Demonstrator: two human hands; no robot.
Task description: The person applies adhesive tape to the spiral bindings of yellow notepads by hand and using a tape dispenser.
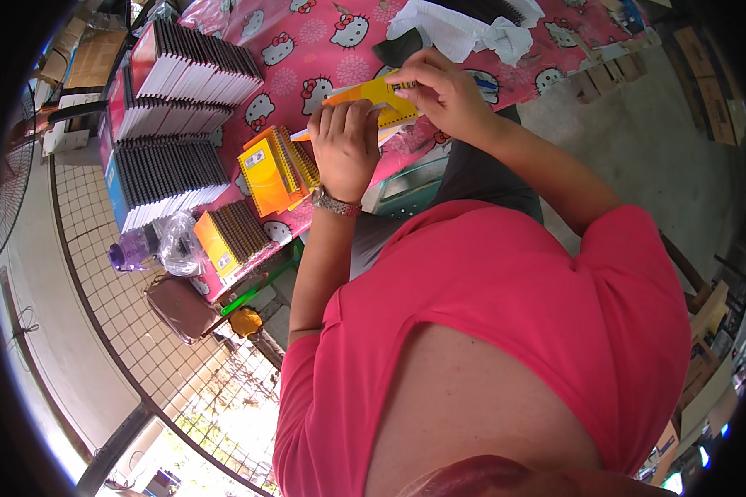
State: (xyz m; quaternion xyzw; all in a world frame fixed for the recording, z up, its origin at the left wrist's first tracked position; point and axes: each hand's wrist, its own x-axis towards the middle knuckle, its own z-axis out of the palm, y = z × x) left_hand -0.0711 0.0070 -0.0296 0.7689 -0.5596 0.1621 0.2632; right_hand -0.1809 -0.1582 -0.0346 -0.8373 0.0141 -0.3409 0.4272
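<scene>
Bright pink fabric shirt (489, 282) fills the foreground. One yellow-and-orange, wire-bound paper notebook (399, 106) is between both hands, at the edge of a pink, cartoon-patterned tablecloth (290, 79). Left hand (344, 145): fingers curled at the notebook's left end; tips hidden, pinch cannot be told. Right hand (446, 93): thumb and forefinger close together at the wire edge; contact unclear.

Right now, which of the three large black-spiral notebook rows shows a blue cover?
The row nearest the purple bottle; the middle row and far row show reddish ends instead.
</scene>
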